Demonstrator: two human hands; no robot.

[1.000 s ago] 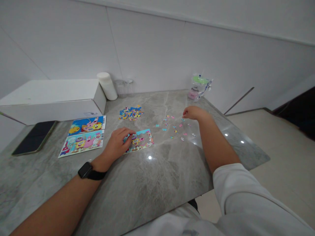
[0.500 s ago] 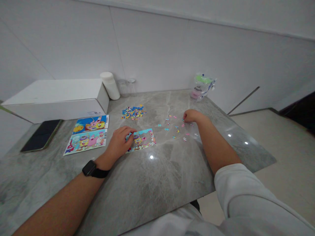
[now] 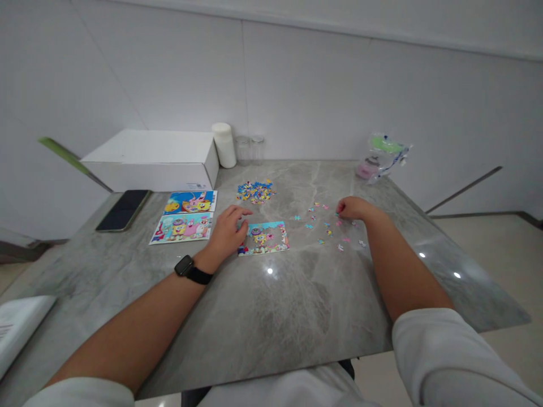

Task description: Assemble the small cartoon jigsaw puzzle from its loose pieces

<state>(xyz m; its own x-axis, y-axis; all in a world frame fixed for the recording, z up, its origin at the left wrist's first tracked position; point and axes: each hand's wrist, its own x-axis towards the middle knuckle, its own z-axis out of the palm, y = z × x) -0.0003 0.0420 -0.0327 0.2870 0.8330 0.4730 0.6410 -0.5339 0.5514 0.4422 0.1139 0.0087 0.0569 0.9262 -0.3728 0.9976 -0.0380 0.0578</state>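
Observation:
My left hand [image 3: 227, 230], with a black watch [image 3: 189, 268] on the wrist, lies flat and open on the grey marble table [image 3: 271, 316], its fingertips touching the left edge of a small, partly assembled cartoon puzzle [image 3: 265, 238]. My right hand [image 3: 351, 207] is curled among scattered loose puzzle pieces [image 3: 324, 226], its fingers pinched on something too small to make out. A heap of mixed puzzle pieces [image 3: 255, 191] lies farther back.
Two cartoon picture cards [image 3: 186, 216] lie left of my left hand, a dark phone [image 3: 123, 210] beyond them. A white box [image 3: 155, 160], a white cylinder [image 3: 224, 144] and two clear jars [image 3: 250, 150] stand by the wall. A plastic bag [image 3: 379, 157] sits at back right.
The view has swung left, so everything sits further right in frame. My right hand drew back slightly toward the loose pieces and curled tighter. My left hand stays at the puzzle's left edge.

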